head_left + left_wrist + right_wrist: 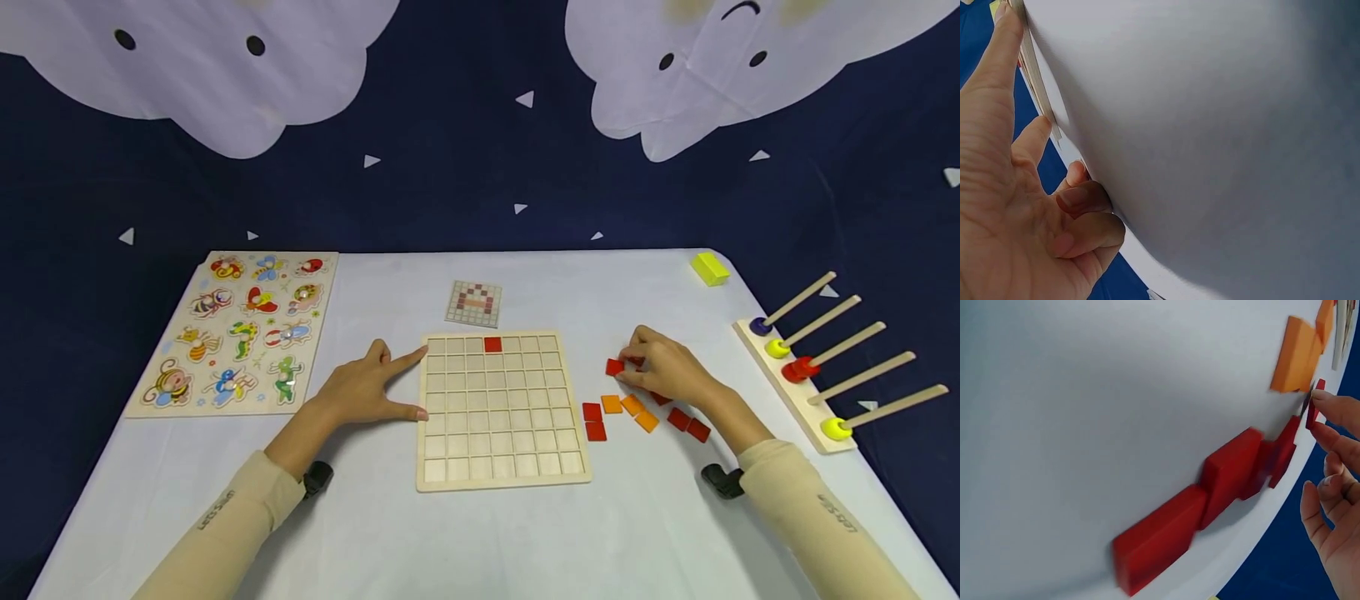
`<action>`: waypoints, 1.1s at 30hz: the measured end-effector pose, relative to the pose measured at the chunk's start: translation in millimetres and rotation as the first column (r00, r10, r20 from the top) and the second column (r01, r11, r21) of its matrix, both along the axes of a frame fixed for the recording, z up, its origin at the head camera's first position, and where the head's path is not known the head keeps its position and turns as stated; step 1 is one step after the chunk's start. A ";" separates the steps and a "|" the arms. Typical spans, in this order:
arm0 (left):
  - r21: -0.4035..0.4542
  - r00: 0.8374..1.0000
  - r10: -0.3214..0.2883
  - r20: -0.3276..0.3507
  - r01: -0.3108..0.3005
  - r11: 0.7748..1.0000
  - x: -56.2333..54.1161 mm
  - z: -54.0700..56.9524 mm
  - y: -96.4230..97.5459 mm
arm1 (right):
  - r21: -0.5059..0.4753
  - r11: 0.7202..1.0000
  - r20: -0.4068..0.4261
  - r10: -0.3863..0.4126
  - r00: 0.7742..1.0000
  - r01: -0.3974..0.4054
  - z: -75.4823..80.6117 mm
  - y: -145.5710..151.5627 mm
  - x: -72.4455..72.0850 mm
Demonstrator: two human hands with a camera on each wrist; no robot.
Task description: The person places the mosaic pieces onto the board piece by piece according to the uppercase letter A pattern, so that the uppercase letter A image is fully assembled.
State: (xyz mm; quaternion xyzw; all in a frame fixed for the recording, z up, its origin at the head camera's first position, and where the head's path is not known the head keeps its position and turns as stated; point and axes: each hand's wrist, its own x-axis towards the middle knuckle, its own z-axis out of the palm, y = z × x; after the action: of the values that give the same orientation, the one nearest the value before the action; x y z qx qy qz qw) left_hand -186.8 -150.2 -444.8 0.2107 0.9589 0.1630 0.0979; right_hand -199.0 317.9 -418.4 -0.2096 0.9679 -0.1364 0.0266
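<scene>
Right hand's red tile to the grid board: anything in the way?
Nothing visible: just white tabletop between the red tile in the right hand and the grid board. Two loose red tiles beside the board sit lower in the head view, off the direct line.

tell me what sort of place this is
Probably a children's play or learning corner: a gridded board sits beside a cartoon bug puzzle on a white-covered table, before a cloud-patterned backdrop.
</scene>
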 end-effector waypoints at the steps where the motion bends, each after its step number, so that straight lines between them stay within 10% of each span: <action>1: -0.001 1.000 0.000 0.001 0.000 1.000 0.2 0.0 -0.2 | -0.004 1.000 -0.006 0.002 1.000 -0.002 0.4 -2.2 -0.2; 33: -0.015 1.000 0.007 0.016 -0.007 1.000 -0.6 0.1 -0.4 | -0.129 0.953 -0.052 0.271 0.961 -0.276 13.3 -129.0 -23.9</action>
State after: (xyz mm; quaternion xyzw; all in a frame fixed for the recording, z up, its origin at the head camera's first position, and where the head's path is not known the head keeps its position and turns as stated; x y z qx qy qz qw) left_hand -187.4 -150.7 -444.7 0.2052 0.9600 0.1578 0.1068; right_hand -222.9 188.9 -405.1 -0.3452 0.9184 -0.1928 0.0146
